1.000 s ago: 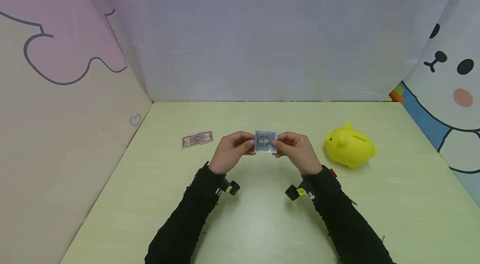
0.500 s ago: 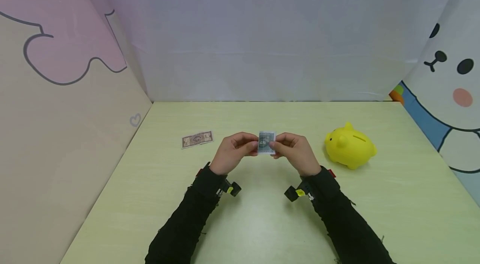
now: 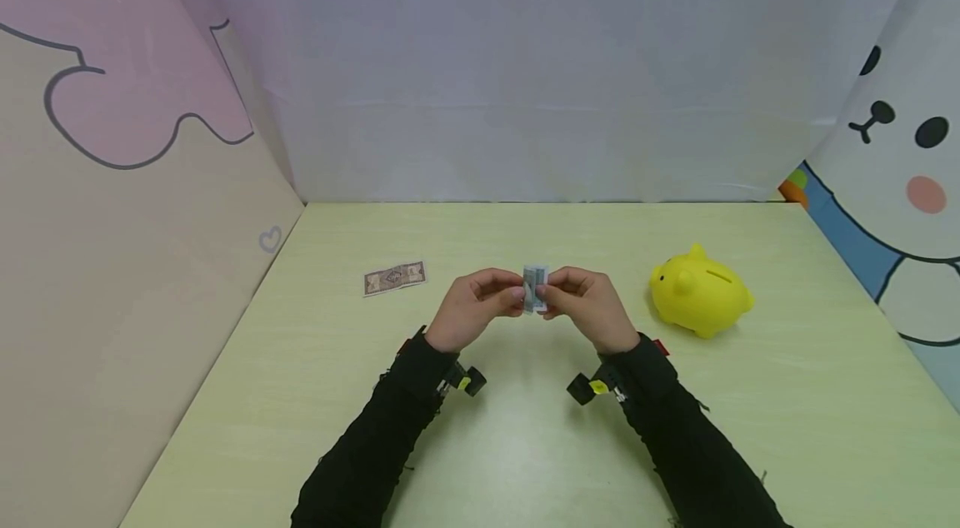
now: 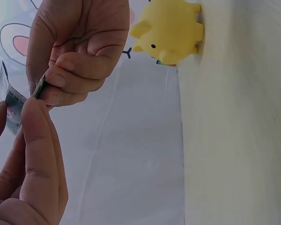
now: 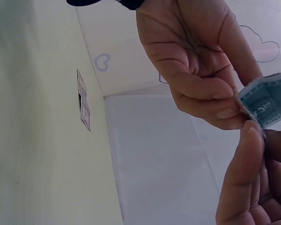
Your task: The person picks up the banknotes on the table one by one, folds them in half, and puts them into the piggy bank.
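Note:
Between my two hands, a small blue-green banknote (image 3: 532, 278) is held up above the table, bent along a fold. My left hand (image 3: 477, 307) pinches its left edge between thumb and fingers. The right edge is pinched by my right hand (image 3: 589, 307) in the same way. In the right wrist view, the banknote (image 5: 268, 99) shows a raised printed flap, while the fingertips cover its lower part. From the left wrist, the banknote (image 4: 14, 108) appears creased and partly hidden behind the fingers.
A brownish banknote (image 3: 394, 278) lies on the table left of the hands. On the right stands a yellow piggy bank (image 3: 701, 292) with a slot in its back. A white curtain (image 3: 525, 78) hangs behind the table (image 3: 480, 445), and printed cloths flank it.
The blue-green banknote has become narrower as it folds between the fingers. My left hand has shifted right, closing toward my right hand, which has moved slightly left.

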Available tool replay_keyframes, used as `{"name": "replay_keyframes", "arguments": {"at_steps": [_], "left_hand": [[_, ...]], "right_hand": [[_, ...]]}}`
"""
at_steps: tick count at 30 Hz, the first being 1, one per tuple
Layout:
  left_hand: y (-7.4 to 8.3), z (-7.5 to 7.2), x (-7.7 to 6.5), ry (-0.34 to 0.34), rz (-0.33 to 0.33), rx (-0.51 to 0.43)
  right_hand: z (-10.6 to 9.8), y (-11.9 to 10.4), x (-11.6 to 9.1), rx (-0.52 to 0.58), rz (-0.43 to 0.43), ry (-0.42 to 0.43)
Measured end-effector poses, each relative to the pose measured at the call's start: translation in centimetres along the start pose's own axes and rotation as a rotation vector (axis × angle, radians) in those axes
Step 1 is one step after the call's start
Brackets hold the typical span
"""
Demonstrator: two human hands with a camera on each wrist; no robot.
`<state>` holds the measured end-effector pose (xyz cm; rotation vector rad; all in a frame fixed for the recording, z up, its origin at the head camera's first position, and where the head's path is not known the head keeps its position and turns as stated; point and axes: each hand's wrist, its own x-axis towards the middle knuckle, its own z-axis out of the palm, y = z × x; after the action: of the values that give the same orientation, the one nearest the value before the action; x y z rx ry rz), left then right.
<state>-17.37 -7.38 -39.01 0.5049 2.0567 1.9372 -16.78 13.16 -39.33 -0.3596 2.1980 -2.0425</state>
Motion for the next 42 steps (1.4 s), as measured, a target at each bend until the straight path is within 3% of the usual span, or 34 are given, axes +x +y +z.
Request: {"name": "replay_keyframes", "arguments": {"at_steps": [42], "left_hand": [[-0.30,0.14,0.02,0.044,-0.004,0.044]], "right_hand": [[-0.05,0.01,-0.04,-0.020,-0.027,-0.066]]}}
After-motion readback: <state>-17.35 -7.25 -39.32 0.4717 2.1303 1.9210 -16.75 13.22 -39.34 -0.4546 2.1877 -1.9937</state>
